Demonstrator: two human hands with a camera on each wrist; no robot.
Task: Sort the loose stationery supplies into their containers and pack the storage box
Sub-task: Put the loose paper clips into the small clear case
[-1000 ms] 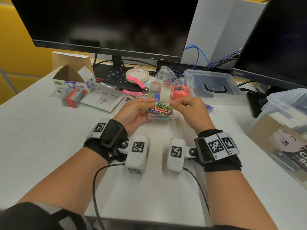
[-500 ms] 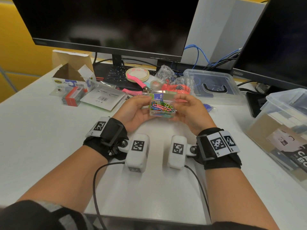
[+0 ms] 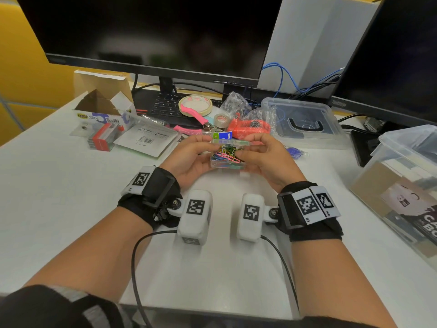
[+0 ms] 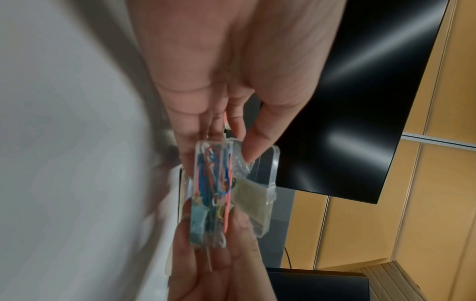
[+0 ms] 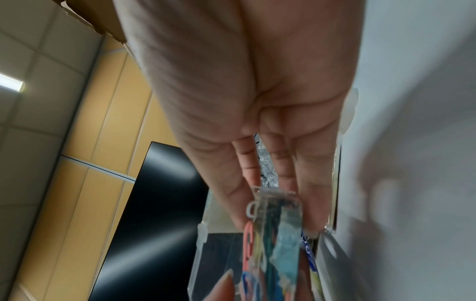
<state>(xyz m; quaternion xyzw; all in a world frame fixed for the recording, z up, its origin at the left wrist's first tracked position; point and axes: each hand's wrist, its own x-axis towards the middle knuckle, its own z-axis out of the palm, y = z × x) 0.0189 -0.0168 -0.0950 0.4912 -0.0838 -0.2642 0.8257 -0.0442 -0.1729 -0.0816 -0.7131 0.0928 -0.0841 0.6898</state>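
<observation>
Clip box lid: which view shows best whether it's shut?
Left wrist. There the lid stands ajar from the clip box, a gap showing between them, left hand holding it. The head view shows the lid only edge-on above the clips. The right wrist view is blurred; the lid is unclear.

Two monitors (image 3: 151,31), two tape rolls (image 3: 195,105), two clear storage boxes (image 3: 305,124), one paperclip case (image 3: 228,153) between two hands (image 3: 189,157).
</observation>
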